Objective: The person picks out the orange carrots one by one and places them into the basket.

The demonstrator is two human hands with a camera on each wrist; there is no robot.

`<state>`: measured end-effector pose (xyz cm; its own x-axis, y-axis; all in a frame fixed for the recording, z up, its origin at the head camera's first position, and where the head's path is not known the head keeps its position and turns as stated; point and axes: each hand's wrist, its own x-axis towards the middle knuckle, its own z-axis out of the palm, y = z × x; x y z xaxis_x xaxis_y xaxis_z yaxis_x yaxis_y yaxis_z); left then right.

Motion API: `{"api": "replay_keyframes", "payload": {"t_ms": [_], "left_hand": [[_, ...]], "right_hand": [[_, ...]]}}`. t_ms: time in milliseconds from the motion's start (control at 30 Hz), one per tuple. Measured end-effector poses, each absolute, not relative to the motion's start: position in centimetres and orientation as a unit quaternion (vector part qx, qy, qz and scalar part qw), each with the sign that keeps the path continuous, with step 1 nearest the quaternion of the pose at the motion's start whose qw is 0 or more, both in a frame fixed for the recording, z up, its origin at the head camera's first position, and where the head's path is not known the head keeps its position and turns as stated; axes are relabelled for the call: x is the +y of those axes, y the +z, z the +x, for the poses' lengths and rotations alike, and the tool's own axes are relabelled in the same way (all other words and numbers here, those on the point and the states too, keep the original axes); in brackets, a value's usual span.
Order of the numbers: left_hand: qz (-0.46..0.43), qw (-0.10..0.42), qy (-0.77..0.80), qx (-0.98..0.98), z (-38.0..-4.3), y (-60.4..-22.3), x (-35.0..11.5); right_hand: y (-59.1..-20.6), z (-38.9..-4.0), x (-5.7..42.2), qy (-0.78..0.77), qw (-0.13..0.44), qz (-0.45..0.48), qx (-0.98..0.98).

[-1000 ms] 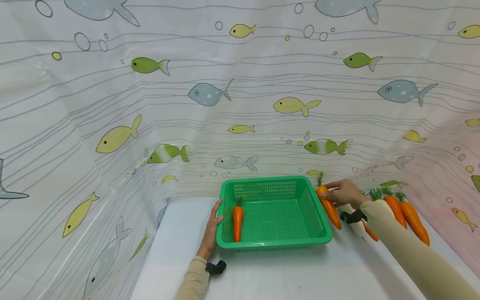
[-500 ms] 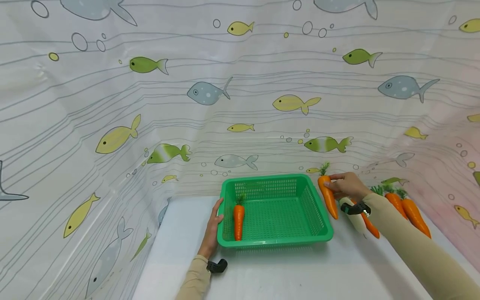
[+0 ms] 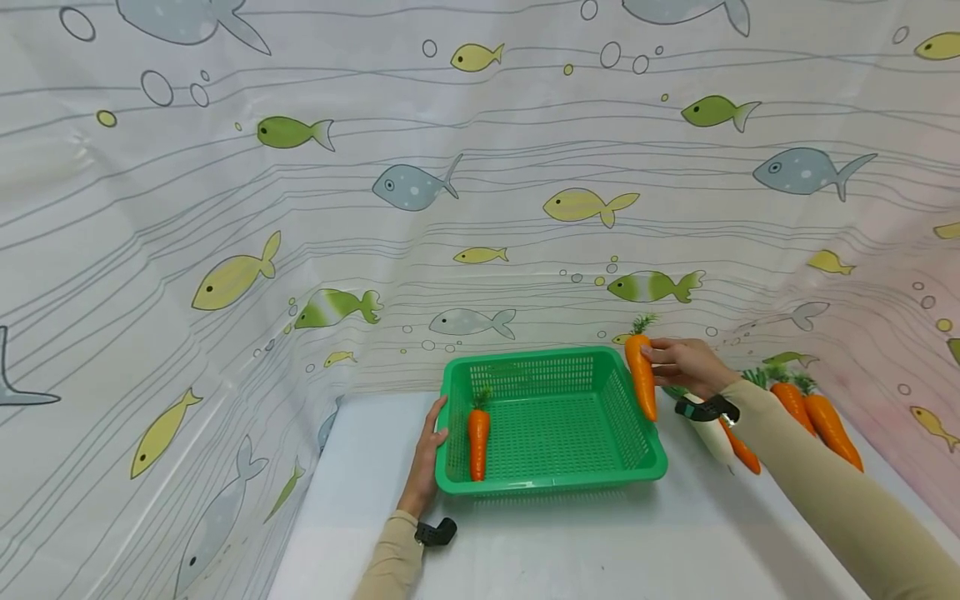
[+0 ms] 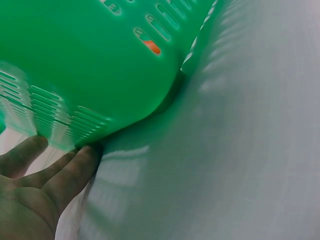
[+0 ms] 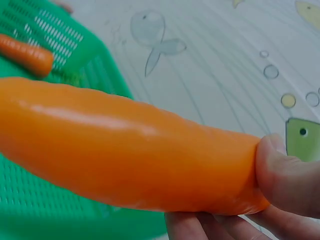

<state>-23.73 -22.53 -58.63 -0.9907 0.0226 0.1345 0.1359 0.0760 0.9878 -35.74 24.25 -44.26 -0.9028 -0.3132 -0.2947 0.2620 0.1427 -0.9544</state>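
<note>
My right hand (image 3: 693,365) pinches an orange carrot (image 3: 641,377) near its leafy top, thumb on one side and fingers on the other. Its tip points down, and the carrot overlaps the right rim of a green plastic basket (image 3: 551,483) in the head view. In the right wrist view the carrot (image 5: 130,150) fills the middle, with the basket behind it. My left hand (image 3: 426,446) rests at the basket's left side; the left wrist view shows its fingers (image 4: 70,175) fairly straight against the slotted wall. Another carrot (image 3: 477,442) lies inside, along the left wall.
Right of the basket lie a white radish (image 3: 712,437) and an orange carrot (image 3: 742,454), partly covered by my right arm. More carrots (image 3: 832,429) lie farther right. A fish-patterned sheet (image 3: 510,283) rises behind the white table (image 3: 540,550).
My right hand has lifted the carrot off the table beside the basket and carried it up and left to the right rim. The left hand stays at the basket's side.
</note>
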Motion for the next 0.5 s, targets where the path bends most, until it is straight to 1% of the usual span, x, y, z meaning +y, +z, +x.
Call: {"api": "replay_keyframes", "payload": {"t_ms": [167,500], "left_hand": [[-0.049,0.04,-0.678,-0.733,-23.6,-58.6,-22.5],[-0.048,0.045,-0.677,-0.733,-23.7,-58.6,-22.4]], "right_hand": [[-44.0,-35.6,23.3,-0.682,0.239,-0.046,0.689],[-44.2,-35.3,20.7,-0.69,0.238,-0.06,0.681]]}}
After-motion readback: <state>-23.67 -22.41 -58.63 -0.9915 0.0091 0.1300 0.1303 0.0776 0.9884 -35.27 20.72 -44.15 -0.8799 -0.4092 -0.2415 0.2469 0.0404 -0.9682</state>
